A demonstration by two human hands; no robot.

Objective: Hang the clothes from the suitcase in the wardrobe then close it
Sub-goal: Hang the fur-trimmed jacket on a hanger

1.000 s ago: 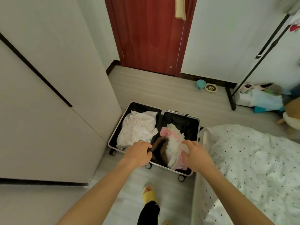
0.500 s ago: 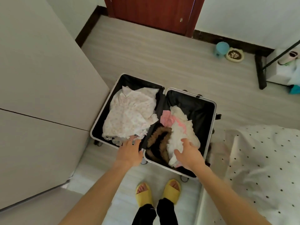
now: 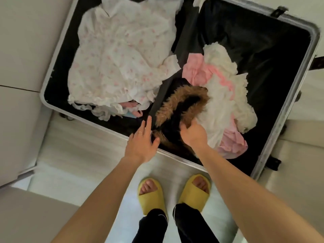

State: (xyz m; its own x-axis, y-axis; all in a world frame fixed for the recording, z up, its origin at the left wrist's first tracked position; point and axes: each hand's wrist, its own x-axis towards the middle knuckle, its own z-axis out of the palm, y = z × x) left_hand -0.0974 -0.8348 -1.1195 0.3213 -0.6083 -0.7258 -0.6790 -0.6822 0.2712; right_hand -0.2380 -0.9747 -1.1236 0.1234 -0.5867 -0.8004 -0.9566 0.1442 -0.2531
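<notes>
An open suitcase (image 3: 284, 106) with a silver rim lies flat on the floor below me. Its left half holds a white garment with pink print (image 3: 119, 55). In the right half lie a white and pink ruffled garment (image 3: 226, 92) and a black garment with a brown fur trim (image 3: 180, 106). My right hand (image 3: 192, 132) curls its fingers round the fur trim at its near end. My left hand (image 3: 142, 142) hovers flat with straight fingers over the suitcase's near rim, beside the fur.
The wardrobe's pale doors (image 3: 21, 50) stand close along the left of the suitcase. A bed's edge (image 3: 298, 155) is at the right. My feet in yellow slippers (image 3: 175, 193) stand on the light floor just in front of the suitcase.
The view has dropped close over the suitcase. My right hand moved left from the white ruffled garment onto the fur trim and grips it. My left hand shifted right toward the fur.
</notes>
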